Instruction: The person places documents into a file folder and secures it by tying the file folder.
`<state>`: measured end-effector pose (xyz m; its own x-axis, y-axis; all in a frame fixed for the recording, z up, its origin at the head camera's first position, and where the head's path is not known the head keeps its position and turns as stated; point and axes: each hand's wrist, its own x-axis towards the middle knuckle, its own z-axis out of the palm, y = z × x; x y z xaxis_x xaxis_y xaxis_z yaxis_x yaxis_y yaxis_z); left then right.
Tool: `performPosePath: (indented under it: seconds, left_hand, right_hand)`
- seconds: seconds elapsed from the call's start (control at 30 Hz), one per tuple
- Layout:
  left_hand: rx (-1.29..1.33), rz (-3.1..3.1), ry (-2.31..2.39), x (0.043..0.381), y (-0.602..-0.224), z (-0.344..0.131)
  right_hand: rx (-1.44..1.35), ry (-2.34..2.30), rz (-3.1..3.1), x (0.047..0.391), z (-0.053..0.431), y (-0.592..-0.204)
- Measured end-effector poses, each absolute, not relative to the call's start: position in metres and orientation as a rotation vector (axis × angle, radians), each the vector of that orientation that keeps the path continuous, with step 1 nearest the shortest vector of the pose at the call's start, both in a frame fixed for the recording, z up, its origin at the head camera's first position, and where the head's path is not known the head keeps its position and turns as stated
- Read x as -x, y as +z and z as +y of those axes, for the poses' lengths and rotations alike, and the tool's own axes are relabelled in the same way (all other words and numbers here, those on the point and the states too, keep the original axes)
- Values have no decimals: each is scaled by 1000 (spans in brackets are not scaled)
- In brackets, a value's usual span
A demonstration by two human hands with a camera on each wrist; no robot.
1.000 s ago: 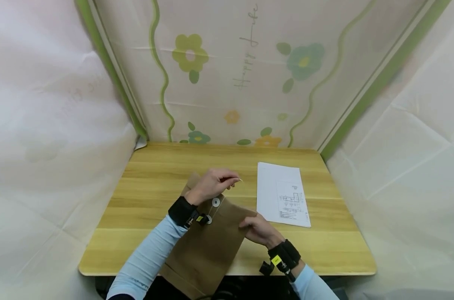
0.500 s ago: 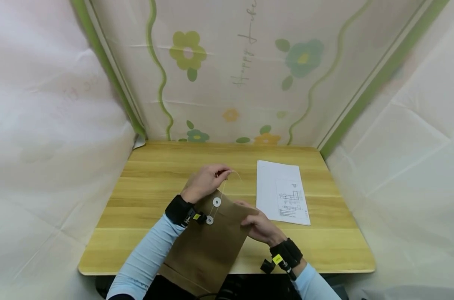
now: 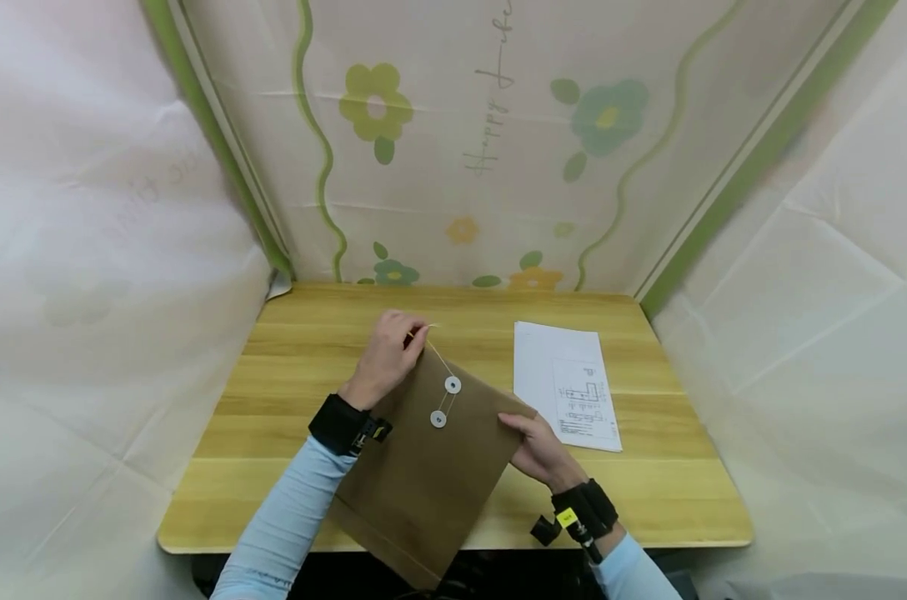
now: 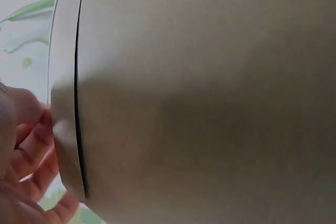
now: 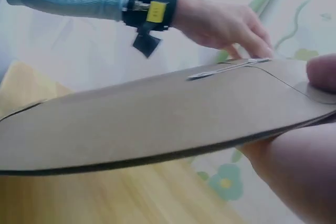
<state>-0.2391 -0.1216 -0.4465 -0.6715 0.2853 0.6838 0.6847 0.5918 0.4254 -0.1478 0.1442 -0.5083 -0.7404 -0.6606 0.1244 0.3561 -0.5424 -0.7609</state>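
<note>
A brown kraft string-tie envelope (image 3: 431,475) is held up, slanted, over the table's front edge. Two white round buttons (image 3: 453,385) sit on its flap side, with thin string running between them. My left hand (image 3: 384,354) pinches the free string (image 3: 442,357) at the envelope's upper left corner, drawing it taut from the upper button. With the thumb on the front face and the fingers behind, my right hand (image 3: 542,450) grips the upper right corner. The left wrist view is mostly filled by the envelope (image 4: 199,103), with the left fingers (image 4: 37,145) beside its edge.
A stack of white paper (image 3: 558,375) with a printed diagram lies right of the envelope on the wooden table (image 3: 311,325). White curtains with flower prints (image 3: 378,104) enclose the table at the back and both sides.
The left hand, pinching the string, has moved left and away from me, pulling the string toward the upper left corner. The envelope has shifted slightly right and away, with the right hand following.
</note>
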Motion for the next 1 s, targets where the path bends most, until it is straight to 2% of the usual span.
performPosePath:
  seconds: [0.2,0.4,0.8,1.0]
  left_hand:
    - [769,-2169,-866,238,-455,-130]
    - [780,-2120,-847,235,-466,-138]
    - [831,-2084,-841,221,-489,-150]
    - [833,-2070,-931,208,-509,-143]
  right_hand:
    - [456,-2022,1536,148,154,-494]
    - [586,-1676,1990,152,166,-482]
    - [593,-1849,1791,160,176,-482]
    - [496,-1959,1645,161,180,-478]
